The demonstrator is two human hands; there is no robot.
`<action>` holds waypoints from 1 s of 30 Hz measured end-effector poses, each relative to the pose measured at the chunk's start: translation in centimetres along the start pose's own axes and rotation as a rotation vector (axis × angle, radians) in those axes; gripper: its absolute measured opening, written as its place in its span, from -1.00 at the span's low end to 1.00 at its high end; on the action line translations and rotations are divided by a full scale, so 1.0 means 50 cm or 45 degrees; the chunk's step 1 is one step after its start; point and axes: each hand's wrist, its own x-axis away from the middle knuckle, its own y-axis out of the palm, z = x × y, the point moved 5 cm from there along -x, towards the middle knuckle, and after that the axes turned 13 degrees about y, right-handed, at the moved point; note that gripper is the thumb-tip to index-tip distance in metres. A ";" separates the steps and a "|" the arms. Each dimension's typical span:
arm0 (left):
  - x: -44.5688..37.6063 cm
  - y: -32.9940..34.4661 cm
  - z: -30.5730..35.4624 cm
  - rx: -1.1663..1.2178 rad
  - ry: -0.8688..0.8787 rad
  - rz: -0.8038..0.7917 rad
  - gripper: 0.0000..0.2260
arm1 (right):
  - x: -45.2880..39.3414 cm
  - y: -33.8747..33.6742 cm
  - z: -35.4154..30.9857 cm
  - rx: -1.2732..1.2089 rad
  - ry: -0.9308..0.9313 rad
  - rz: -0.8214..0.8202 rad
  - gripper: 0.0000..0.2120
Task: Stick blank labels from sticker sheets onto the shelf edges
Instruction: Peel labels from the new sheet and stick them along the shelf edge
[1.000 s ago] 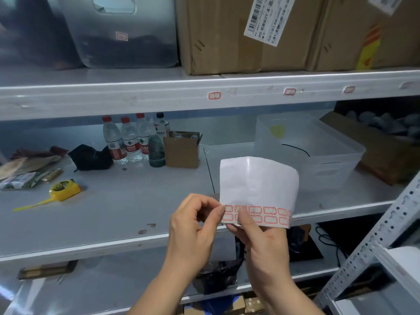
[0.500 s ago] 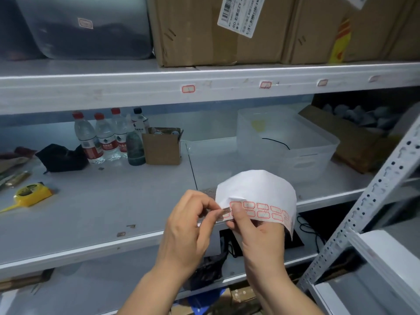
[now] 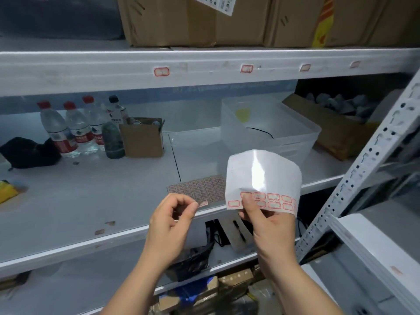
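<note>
**Label peeled, ready for the shelf edge**

The left hand [image 3: 172, 226] pinches a small label [image 3: 203, 203] between thumb and fingertip, just left of the sticker sheet [image 3: 263, 178]. The right hand [image 3: 270, 223] grips that sheet's lower edge, thumb pressed over the last red-bordered labels; the sheet curls back above. A fuller second sheet [image 3: 197, 189] lies flat on the shelf behind the sticker sheet.

Judged from here, the label could fold onto itself or cling to the fingertip, being held by so little, or land crooked on the upper shelf edge [image 3: 91, 71] above the sheet.

Behind the sheet, a clear bin [image 3: 293, 133] holds a thin black wire. Left of it, a small box [image 3: 142, 139] stands open, contents unclear.
</note>
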 end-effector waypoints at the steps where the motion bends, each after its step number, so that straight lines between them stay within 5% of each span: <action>1: 0.009 0.000 -0.012 -0.009 -0.013 -0.010 -0.84 | -0.004 -0.008 -0.003 0.006 -0.017 0.012 -0.56; 6: 0.064 0.017 -0.077 -0.092 -0.065 -0.064 -0.85 | -0.014 -0.029 0.004 0.040 -0.028 0.028 -0.65; 13: 0.116 0.022 -0.175 -0.410 -0.042 0.008 -0.74 | -0.017 -0.052 0.037 0.105 0.033 -0.002 -0.51; 30: 0.116 0.055 -0.282 -0.509 -0.145 0.138 -0.78 | -0.063 -0.036 0.091 0.270 0.106 -0.087 -0.36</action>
